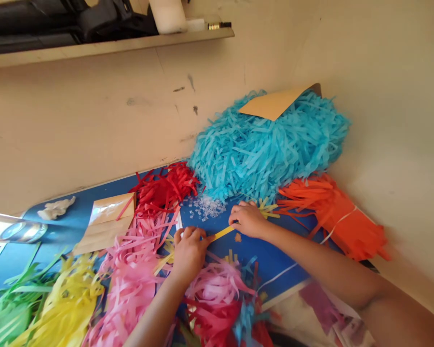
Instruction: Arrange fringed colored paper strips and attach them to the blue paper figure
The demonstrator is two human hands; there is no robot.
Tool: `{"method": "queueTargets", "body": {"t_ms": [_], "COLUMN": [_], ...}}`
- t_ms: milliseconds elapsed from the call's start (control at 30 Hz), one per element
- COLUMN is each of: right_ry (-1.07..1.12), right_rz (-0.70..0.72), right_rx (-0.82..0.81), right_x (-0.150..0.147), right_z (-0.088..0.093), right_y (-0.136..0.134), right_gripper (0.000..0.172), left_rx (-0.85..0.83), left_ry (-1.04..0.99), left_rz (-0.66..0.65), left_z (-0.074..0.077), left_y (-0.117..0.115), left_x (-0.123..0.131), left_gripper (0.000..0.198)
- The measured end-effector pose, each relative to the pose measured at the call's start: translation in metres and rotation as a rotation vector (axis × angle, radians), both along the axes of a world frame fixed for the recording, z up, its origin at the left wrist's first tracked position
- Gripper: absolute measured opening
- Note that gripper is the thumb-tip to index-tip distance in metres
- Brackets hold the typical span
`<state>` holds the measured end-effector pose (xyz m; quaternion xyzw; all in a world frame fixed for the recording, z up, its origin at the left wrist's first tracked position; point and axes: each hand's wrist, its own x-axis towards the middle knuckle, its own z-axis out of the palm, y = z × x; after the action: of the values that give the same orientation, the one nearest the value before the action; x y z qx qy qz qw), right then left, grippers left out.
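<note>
A narrow strip of yellow paper (222,234) is stretched between my two hands, low over the blue table. My left hand (190,248) pinches its left end, and my right hand (249,220) grips the other end, where fringed yellow tips (268,208) stick out past the fingers. More yellow fringe (169,250) shows beside my left hand. Just beyond the strip lies a scatter of small clear plastic bits (207,207). Close below my hands is a bundle of pink, red and blue tissue strips (220,284).
A big heap of turquoise strips (271,144) rests against the wall under a tan card (275,102). Orange strips (347,217) lie right; red (166,185), pink (133,274), yellow (65,299) and green (18,299) ones left. Above hangs a shelf (112,49). A glass jar (25,232) lies far left.
</note>
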<state>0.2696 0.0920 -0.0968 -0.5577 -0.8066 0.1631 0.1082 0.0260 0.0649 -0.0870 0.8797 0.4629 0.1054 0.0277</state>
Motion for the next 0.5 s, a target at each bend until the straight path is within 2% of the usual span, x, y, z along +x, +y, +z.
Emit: {"method": "queueTargets", "body": {"t_ms": [133,367,500], "right_ry": [-0.023,-0.229,-0.282], "right_rz": [0.201,0.521,0.609], "right_rx": [0.160,0.463,0.497], "right_x": [-0.004,-0.022,-0.024], "right_z": [0.005,-0.004,0.005], "right_y": [-0.009,-0.002,0.007], "right_gripper": [0.005,0.024,0.021], "left_rx": [0.088,0.119,0.157], "left_ry": [0.093,0.055,0.034], "left_rz": [-0.121,-0.115,-0.103], "left_z": [0.008,0.005,0.004], "left_y": [-0.003,0.001,0.003], "left_x": [0.006,0.015,0.019], "left_gripper": [0.033,0.020,0.017]}}
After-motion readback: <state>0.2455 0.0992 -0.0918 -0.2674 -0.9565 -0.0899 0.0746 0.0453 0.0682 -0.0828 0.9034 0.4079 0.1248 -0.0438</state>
